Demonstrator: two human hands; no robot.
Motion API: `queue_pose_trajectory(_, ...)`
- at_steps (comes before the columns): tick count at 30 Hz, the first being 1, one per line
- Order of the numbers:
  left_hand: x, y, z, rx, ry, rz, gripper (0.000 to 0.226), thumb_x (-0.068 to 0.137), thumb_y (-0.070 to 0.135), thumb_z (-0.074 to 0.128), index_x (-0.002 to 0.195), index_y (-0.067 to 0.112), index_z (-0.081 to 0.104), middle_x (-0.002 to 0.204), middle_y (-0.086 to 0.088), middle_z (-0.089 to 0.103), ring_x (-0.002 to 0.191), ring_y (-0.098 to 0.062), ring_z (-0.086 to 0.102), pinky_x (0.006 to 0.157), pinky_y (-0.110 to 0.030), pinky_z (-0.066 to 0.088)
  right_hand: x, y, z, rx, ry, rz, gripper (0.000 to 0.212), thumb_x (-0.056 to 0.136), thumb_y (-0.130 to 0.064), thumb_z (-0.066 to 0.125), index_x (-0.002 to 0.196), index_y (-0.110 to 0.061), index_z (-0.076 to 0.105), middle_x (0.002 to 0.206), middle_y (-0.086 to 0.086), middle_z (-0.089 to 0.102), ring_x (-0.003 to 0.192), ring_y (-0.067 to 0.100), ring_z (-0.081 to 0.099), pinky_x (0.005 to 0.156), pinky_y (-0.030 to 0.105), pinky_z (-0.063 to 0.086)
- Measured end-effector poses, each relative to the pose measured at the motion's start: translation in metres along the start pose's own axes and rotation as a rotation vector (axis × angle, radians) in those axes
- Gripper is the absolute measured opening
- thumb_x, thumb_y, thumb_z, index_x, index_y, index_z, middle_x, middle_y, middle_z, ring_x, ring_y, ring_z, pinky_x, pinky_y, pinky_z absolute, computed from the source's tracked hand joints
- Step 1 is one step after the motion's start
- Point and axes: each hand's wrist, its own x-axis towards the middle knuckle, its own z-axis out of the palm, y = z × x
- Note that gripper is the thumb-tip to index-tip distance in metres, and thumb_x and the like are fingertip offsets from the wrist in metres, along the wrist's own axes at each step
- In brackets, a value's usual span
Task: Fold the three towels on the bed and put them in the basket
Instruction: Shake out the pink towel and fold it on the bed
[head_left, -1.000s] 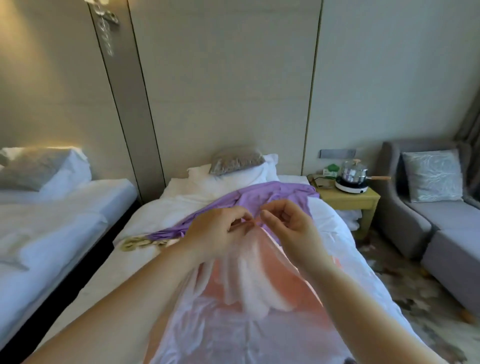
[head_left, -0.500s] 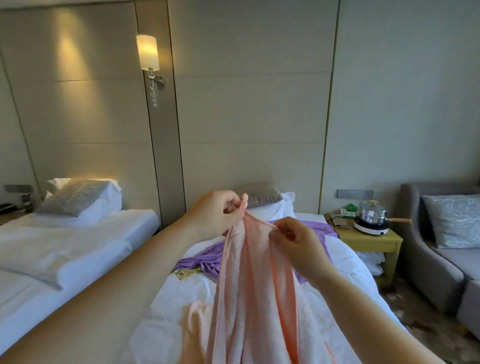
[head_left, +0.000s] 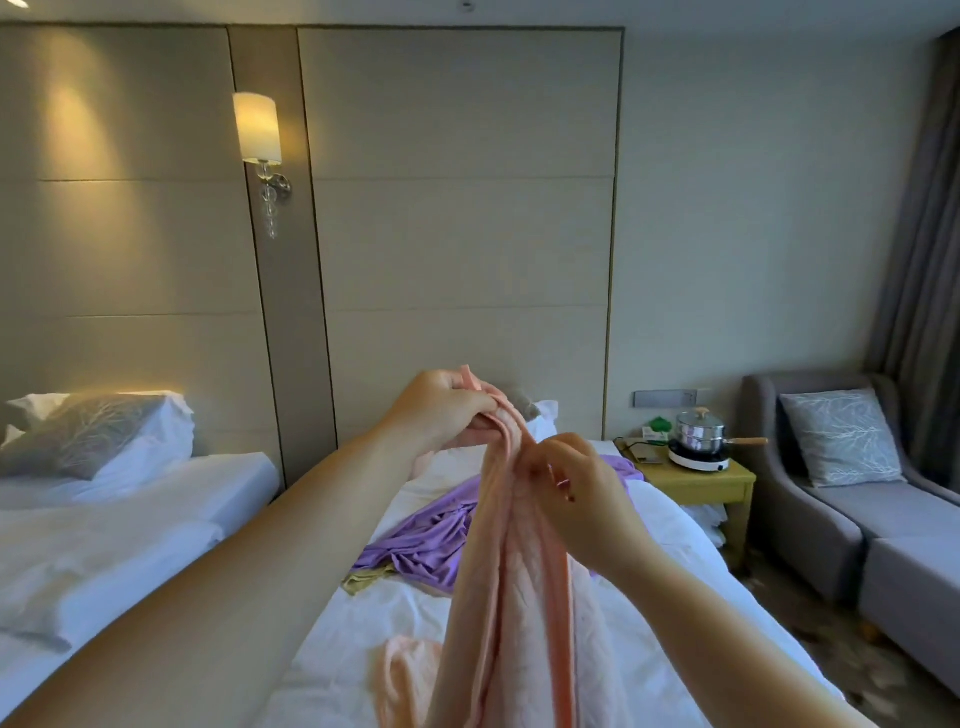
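The left hand (head_left: 441, 410) pinches the top of the pink towel (head_left: 519, 597), which hangs above the bed (head_left: 670, 525). The right hand (head_left: 584, 493) grips it just below. A purple towel (head_left: 415, 540) lies on the bed behind.

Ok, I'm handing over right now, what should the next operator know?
Left hand: grips the top of the pink towel, above the bed.
Right hand: pinches the same towel just below; it hangs bunched, lower end on the bed.
Purple towel: crumpled on the bed, a yellowish cloth poking out beneath it.
Basket: not in view.
Done: nothing folded yet. Left: fold all three, basket them.
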Motion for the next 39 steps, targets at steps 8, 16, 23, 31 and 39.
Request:
queue_pose_trajectory(8,0.009,0.021,-0.001,-0.317,0.080,0.069,0.015,0.084,-0.008,0.061,0.074,0.004,0.063,0.067,-0.009,0.069,0.056,-0.010,0.068,0.053,-0.019,0.055,0.001,-0.014,-0.006,-0.346,0.183,-0.014,0.018,0.087,-0.007,0.057,0.091,-0.014,0.073,0.107,0.001,0.055,0.092,0.019,0.055,0.073,0.036,0.049)
queue_pose_trajectory(16,0.015,0.027,0.011,-0.383,0.076,0.189,0.015,0.081,-0.005,0.067,0.071,0.006,0.063,0.077,-0.008,0.068,0.068,-0.011,0.069,0.062,-0.019,0.055,-0.001,-0.007,0.013,-0.151,0.146,0.152,0.030,0.073,-0.054,0.066,0.090,-0.029,0.069,0.104,-0.015,0.048,0.090,-0.004,0.051,0.073,0.015,0.044)
queue_pose_trajectory(23,0.016,0.035,0.011,-0.393,0.161,0.286,0.007,0.083,-0.003,0.067,0.080,0.003,0.065,0.084,-0.007,0.067,0.077,-0.012,0.068,0.063,-0.016,0.054,0.002,-0.003,0.013,-0.368,0.237,0.102,0.014,0.082,-0.031,0.065,0.086,-0.018,0.064,0.116,-0.005,0.045,0.107,0.020,0.044,0.075,0.027,0.040)
queue_pose_trajectory(31,0.019,0.045,-0.001,-0.300,0.241,0.391,0.005,0.086,-0.001,0.064,0.083,0.001,0.062,0.091,-0.007,0.065,0.084,-0.013,0.067,0.065,-0.017,0.055,-0.002,-0.007,-0.003,-0.116,0.363,-0.102,0.007,0.082,-0.011,0.067,0.084,-0.018,0.067,0.096,-0.011,0.055,0.088,0.003,0.048,0.079,0.009,0.035)
queue_pose_trajectory(39,0.015,0.042,0.006,-0.236,0.243,0.393,0.004,0.089,0.002,0.062,0.091,0.002,0.065,0.090,-0.008,0.066,0.081,-0.011,0.068,0.065,-0.016,0.054,-0.018,0.006,-0.001,-0.181,-0.108,0.072,0.015,0.093,-0.023,0.052,0.079,-0.026,0.051,0.069,-0.008,0.054,0.060,0.009,0.050,0.055,0.022,0.042)
